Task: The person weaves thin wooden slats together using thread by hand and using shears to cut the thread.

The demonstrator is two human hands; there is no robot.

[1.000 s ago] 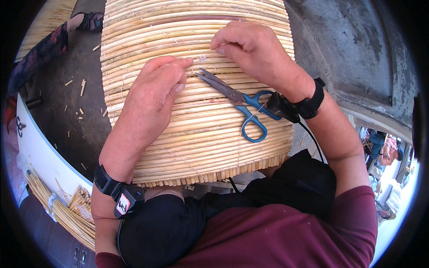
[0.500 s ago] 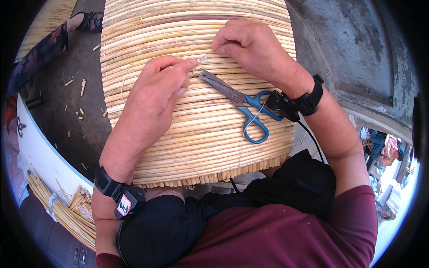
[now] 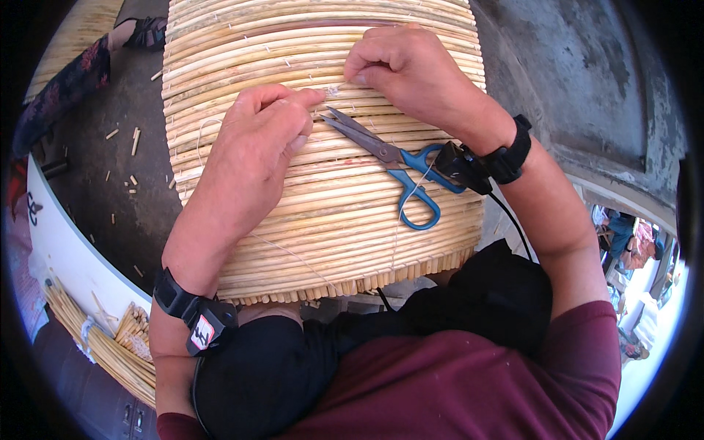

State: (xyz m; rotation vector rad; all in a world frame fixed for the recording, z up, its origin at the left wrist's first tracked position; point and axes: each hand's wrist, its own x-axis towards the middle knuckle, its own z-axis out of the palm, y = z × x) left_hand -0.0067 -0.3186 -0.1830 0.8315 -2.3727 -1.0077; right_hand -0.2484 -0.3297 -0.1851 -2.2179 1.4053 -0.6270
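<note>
A mat of pale reed sticks, bound with rows of white thread, lies across my lap. My left hand rests over its left part, fingers closed and pinching, index fingertip at a small tangle of white thread. Just right of the tangle, my right hand has thumb and forefinger pressed together on the thread. Between and below my hands lie scissors with blue handles, their blades slightly apart and pointing at the tangle. A loose strand crosses the handles. What my left fingers grip is mostly hidden.
Cut stick pieces litter the dark floor at the left. A bundle of long reeds lies at the lower left by a white curved edge. Another person's leg shows at the upper left, near another mat. A black cable hangs from my right wrist.
Both hands have shifted very slightly up and left, still closed at the thread. The mat and scissors have moved up a touch in the view.
</note>
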